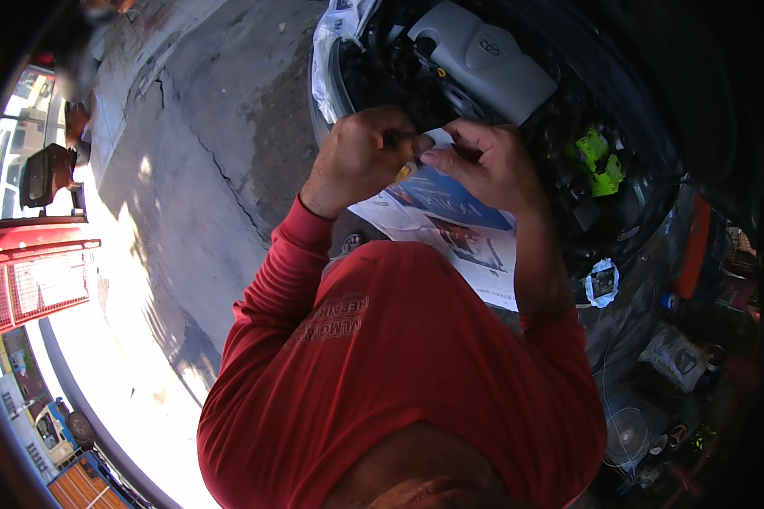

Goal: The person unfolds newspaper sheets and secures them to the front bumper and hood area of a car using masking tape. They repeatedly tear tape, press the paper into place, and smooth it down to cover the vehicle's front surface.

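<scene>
Over the front of a car, my left hand (pixel 361 159) and my right hand (pixel 491 167) are close together, fingertips nearly meeting. Both are closed in a pinch around a small white piece (pixel 439 136) that looks like paper or tape; the fingers cover most of it. Just below the fingertips shows a bit of something yellow (pixel 404 173), too small to name. Beneath my hands spreads a sheet of newspaper (pixel 484 284) with a blue printed panel.
Beyond my hands is the open engine bay with a grey engine cover (pixel 488 64) and a bright green piece (pixel 601 161). White covering (pixel 331 55) lines the car's left edge. At the lower right stand a fan (pixel 628 434) and a white sack (pixel 675 356). Cracked concrete floor (pixel 221 110) lies left.
</scene>
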`<state>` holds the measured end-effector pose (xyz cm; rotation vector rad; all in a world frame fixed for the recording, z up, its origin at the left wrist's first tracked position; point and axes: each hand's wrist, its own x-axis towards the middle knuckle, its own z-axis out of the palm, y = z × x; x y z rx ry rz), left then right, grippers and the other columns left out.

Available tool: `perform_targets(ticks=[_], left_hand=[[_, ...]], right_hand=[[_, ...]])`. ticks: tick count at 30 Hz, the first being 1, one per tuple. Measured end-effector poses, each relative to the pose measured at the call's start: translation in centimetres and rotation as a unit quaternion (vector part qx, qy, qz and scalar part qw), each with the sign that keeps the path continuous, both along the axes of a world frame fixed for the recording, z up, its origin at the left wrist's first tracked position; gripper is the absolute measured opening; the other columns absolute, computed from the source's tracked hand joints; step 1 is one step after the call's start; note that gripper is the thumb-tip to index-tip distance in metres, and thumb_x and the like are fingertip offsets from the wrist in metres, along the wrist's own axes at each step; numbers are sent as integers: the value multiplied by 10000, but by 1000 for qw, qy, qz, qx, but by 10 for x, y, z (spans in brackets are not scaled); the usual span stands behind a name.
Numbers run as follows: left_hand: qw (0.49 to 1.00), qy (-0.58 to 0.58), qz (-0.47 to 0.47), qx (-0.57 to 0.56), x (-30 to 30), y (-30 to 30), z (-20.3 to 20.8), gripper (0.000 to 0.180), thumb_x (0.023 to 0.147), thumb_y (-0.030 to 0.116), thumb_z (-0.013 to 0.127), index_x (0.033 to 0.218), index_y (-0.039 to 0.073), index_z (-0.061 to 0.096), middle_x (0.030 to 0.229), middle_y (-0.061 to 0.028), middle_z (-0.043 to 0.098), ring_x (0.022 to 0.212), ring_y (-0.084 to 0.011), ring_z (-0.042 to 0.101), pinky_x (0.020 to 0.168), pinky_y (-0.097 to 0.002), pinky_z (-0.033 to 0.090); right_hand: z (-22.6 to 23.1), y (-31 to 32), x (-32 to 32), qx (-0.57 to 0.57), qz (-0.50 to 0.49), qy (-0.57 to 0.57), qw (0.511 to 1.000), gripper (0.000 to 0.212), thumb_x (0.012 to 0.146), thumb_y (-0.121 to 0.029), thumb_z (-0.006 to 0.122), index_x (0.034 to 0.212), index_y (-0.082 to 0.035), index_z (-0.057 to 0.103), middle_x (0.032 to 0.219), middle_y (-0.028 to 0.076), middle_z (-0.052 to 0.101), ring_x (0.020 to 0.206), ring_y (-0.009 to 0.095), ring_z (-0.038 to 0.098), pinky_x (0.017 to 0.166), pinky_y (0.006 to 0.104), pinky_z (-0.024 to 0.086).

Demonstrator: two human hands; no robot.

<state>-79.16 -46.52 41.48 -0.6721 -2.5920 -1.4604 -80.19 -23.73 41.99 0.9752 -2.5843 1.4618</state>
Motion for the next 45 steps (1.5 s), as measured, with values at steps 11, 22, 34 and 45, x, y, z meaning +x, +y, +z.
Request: perform_targets(ticks=[11,22,34,45], left_hand=[[958,-236,-79,144,20,-94,-108,509,992,130,684,1485,77,565,1504,-140,557,792,-134,696,637,-266,594],[995,46,-66,-51,-17,-77,-193,555,994,61,623,1532,104,497,1573,-124,498,1156,-344,704,959,-400,606],[975,-187,-118,14,-52,-67,-165,253,1022,114,613,1229,14,719,1158,-157,749,1028,-314,732,942,-386,578],[989,-87,-118,-19,-49,-63,-181,265,1018,148,636,1248,27,688,1149,-162,738,918,-290,734,843,-405,585]], right_hand=[[15,37,-19,62,-78,39,994,221,993,-188,711,972,28,752,761,98,730,646,127,676,591,268,510],[34,42,-2,101,-69,69,990,158,969,-128,740,958,29,753,822,87,745,684,114,678,607,248,508],[34,62,1,112,-156,68,979,197,979,-185,747,993,11,757,825,47,737,688,80,636,619,235,485],[36,73,1,122,-172,62,976,212,983,-203,745,1008,7,756,810,28,718,701,68,618,634,225,472]])
